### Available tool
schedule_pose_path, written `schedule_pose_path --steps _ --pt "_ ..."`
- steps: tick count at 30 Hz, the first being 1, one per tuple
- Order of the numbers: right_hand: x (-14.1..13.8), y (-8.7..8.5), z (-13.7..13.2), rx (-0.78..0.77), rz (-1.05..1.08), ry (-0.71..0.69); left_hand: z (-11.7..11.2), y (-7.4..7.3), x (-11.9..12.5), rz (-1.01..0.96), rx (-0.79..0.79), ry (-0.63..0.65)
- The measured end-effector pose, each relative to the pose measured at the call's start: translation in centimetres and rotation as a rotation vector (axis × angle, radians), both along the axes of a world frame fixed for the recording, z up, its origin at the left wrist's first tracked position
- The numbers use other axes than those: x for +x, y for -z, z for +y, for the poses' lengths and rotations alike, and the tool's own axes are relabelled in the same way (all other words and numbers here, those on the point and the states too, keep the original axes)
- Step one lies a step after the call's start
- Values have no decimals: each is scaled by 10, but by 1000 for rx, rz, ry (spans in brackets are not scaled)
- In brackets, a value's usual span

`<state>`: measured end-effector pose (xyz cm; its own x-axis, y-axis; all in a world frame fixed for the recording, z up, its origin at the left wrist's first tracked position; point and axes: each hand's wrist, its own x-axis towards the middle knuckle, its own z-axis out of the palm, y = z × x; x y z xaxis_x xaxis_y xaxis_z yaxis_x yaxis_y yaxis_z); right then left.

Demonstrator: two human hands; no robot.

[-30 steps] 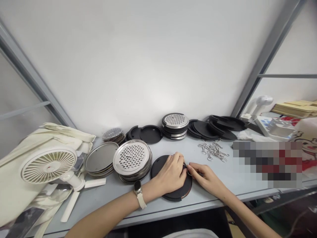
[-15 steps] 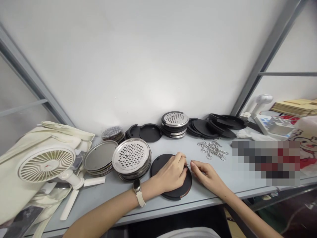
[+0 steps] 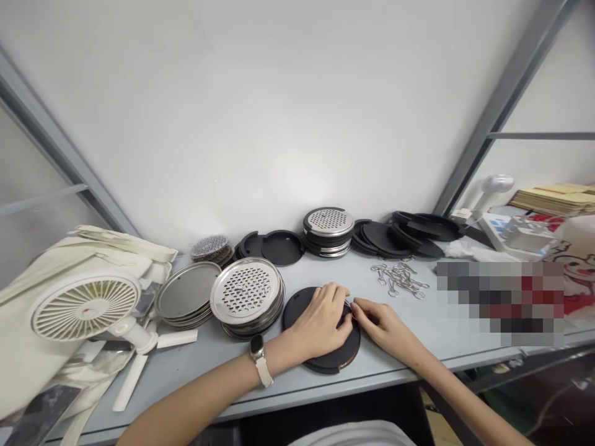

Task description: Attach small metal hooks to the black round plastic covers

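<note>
A black round holder [image 3: 301,305] lies flat on the table, with a coppery edge showing at its lower right. My left hand [image 3: 323,322] rests on top of it, fingers curled over its right side and gripping it there. Close against those fingertips, my right hand [image 3: 379,322] pinches a thin metal wire piece [image 3: 348,303], whose full shape is hidden by the fingers. Several wire hooks with looped ends [image 3: 398,277] lie in a loose pile behind my right hand. Left of the holder stands a stack of round metal grater plates [image 3: 248,291].
Plain metal discs [image 3: 188,294] are stacked at the left, near a white fan [image 3: 88,306] and cream bags [image 3: 41,272]. Along the wall sit black round holders [image 3: 282,248] and a holder stack topped by a grater plate [image 3: 328,222]. The table's front edge [image 3: 223,412] runs below my arms.
My right hand has shifted slightly left, bringing the wire piece close to my left fingertips at the holder's edge. The left hand and the holder have stayed nearly still.
</note>
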<state>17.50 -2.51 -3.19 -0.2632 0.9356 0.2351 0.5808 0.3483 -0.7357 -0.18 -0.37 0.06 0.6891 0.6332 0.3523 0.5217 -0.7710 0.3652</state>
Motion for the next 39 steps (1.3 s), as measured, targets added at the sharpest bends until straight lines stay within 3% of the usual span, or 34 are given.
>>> schedule_pose_path --steps 10,28,39 --pt "2 3 -2 -12 8 -18 0 1 0 38 21 67" --pt "2 2 -5 29 5 -13 1 0 -2 19 -30 80" --pt "2 2 0 -35 158 -44 2 0 -2 2 -34 85"
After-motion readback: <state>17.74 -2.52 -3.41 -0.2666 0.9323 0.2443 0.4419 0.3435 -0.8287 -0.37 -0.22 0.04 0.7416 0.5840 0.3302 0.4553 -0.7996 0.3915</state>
